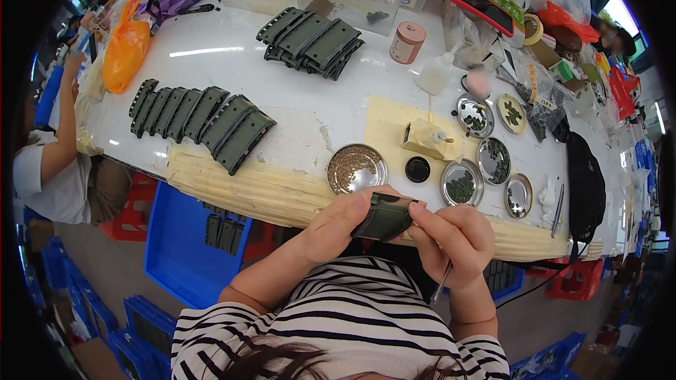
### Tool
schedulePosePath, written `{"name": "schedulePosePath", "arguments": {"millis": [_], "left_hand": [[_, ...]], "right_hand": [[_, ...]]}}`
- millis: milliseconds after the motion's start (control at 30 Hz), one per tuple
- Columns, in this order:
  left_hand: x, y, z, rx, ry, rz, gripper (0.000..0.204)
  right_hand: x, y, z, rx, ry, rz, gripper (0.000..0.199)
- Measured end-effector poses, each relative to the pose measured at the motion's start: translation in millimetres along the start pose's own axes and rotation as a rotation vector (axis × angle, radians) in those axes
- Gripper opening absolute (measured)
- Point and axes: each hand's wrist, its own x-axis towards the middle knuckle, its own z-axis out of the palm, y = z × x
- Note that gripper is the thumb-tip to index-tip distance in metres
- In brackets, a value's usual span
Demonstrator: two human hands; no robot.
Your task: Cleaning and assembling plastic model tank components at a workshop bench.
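Observation:
In front of my chest, my left hand [331, 229] grips a dark green ribbed plastic casing [384, 217] by its left side. My right hand [458, 239] is closed at the casing's right edge, thumb and fingertips pinched together. A thin metal tool [442, 281] sticks out below that hand; its working end is hidden, and so is anything small in the pinch. Just beyond the casing stands a round metal dish [357, 151] of small brown pieces. Further right are metal dishes with small green parts [461, 190] and dark green parts [495, 162].
Rows of similar green casings lie at left [201, 119] and at the back [310, 39]. A taped block [426, 138], black cap [417, 169], pink tin [408, 42] and clear bottle [436, 74] stand mid-table. A blue bin [176, 253] sits below the table edge. Someone sits at far left.

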Motion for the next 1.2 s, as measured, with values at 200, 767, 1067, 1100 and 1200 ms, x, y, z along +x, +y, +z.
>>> {"name": "schedulePosePath", "arguments": {"millis": [200,767,1067,1100,1200], "left_hand": [[-0.2,0.3,2.1,0.071,0.003,0.032,0.062],[9.1,13.8,15.6,0.735,0.083,0.240,0.062],[2.8,18.9,16.6,0.717,0.054,0.222,0.064],[-1.5,20.4,17.5,0.503,0.114,0.127,0.065],[-13.2,28.9,11.9,0.013,0.220,0.032,0.068]], "right_hand": [[-2.5,-3.5,1.8,0.006,0.006,0.053,0.033],[4.1,-8.4,6.5,0.032,0.010,-0.014,0.033],[4.6,-10.7,1.3,0.077,-0.004,-0.020,0.033],[6.3,-10.6,-0.3,0.124,0.005,0.006,0.032],[0.9,-15.3,-11.4,0.107,0.162,0.156,0.043]]}}
